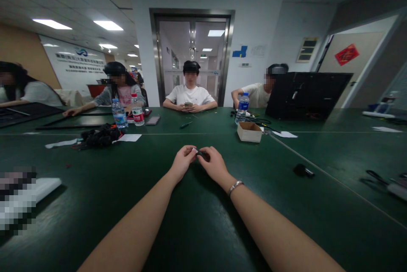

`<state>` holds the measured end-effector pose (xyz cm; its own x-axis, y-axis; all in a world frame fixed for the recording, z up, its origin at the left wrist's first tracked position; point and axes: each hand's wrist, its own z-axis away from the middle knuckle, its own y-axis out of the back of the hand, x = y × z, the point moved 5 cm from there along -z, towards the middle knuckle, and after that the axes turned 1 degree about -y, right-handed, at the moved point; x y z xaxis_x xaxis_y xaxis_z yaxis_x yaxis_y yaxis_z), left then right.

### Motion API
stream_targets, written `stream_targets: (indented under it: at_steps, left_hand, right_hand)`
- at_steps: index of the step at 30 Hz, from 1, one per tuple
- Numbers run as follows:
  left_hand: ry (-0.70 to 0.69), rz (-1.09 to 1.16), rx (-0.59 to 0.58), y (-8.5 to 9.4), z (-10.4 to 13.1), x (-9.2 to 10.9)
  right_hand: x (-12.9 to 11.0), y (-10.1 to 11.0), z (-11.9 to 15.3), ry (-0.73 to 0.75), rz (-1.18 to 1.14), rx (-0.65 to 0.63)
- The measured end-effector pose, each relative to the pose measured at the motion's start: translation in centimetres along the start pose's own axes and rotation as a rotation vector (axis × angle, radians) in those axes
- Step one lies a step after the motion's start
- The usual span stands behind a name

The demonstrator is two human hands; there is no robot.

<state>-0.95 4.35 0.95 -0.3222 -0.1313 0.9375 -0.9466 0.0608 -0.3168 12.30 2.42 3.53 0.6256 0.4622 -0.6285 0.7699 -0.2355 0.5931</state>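
Both my forearms reach over the green table (187, 221), and the hands meet near its middle. My left hand (183, 161) is closed, its thumb and fingertips pinching a small white piece (194, 150). Right beside it, my right hand (215, 164), with a silver bracelet (235, 187) at the wrist, is closed on a small black piece (201, 153). The two pieces touch or nearly touch between the fingertips; whether they are joined I cannot tell. Fingers cover most of both, so their kind does not show.
Beyond my hands lie a screwdriver (186, 125), an open cardboard box (249, 132) and water bottles (243, 108). A bundle of black cables (101, 136) is at left, a small black object (303, 171) at right. Several people sit around the table; a large black monitor (308, 96) stands far right.
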Motion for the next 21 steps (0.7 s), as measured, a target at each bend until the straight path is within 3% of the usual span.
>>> stream_targets:
  at_steps: [10,16,21]
  left_hand:
    - [0.031,-0.140,0.007,0.5,-0.2,0.2]
    - [-0.003,-0.122,-0.069,0.3,0.4,1.0]
    - [0.058,-0.040,-0.111,-0.1,1.0,1.6]
  right_hand:
    - [-0.1,-0.1,0.1,0.063,-0.048,0.013]
    - [0.2,-0.2,-0.1,0.041,-0.071,0.011]
    - [0.3,-0.4,-0.2,0.035,-0.072,-0.031]
